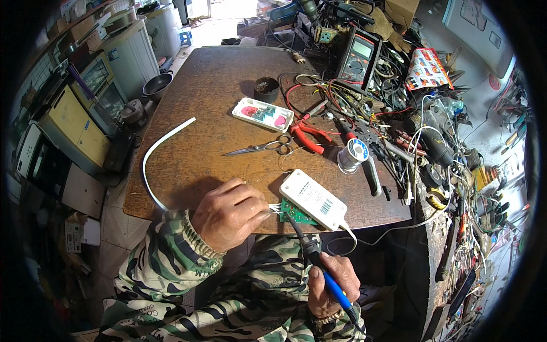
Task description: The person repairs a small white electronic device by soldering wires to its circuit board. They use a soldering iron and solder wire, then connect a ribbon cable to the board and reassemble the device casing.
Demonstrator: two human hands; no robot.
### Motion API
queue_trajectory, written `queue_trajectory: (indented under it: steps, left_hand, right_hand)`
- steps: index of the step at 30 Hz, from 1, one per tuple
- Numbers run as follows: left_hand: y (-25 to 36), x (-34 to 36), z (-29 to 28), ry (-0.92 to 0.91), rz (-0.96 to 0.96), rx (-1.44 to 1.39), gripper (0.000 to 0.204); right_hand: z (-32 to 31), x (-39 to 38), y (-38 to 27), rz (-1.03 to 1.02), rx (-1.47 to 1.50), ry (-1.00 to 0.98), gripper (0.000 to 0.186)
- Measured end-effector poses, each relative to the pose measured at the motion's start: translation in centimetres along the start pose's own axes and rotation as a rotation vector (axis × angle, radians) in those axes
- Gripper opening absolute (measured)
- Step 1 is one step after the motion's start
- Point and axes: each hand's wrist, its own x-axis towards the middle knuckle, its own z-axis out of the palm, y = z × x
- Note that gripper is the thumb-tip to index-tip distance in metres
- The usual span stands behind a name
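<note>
Left hand [231,214]: fingertips pinch white wires [274,208] at the green circuit board [299,218], near edge of the desk [194,171]. Right hand [344,275]: wraps round a blue soldering iron [340,294], tip at the board, contact unclear from here. White casing [313,199]: beside the board, right. Step, apparently: soldering wires. Next move calls for steady wires, careful tip

The iron's handle [340,292] is blue, circuit board [299,216] green.
</note>
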Motion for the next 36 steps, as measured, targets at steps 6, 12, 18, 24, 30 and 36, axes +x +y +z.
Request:
queue_trajectory:
  steps: [6,12,18,24,30,36]
  left_hand:
    - [0.02,0.02,0.05,0.002,-0.004,-0.002,0.019]
    - [-0.01,0.03,0.24,0.005,-0.002,-0.001,0.020]
    - [0.10,0.07,0.24,0.007,-0.007,0.003,0.021]
    - [0.14,0.13,0.38,0.009,-0.018,0.000,0.021]
    - [0.20,0.21,0.44,0.009,-0.027,-0.001,0.020]
    - [0.24,0.18,0.33,0.014,-0.028,-0.007,0.019]
  right_hand:
    - [-0.11,-0.09,0.10,-0.001,-0.004,-0.013,0.033]
    - [-0.14,-0.09,-0.05,0.010,-0.004,-0.020,0.033]
    - [-0.15,-0.22,0.09,0.015,0.006,-0.016,0.033]
    - [0.02,-0.33,-0.13,0.041,0.018,-0.016,0.031]
    - [-0.10,-0.17,-0.19,0.030,0.012,-0.031,0.031]
    - [-0.30,-0.09,-0.09,0.007,-0.005,-0.042,0.031]
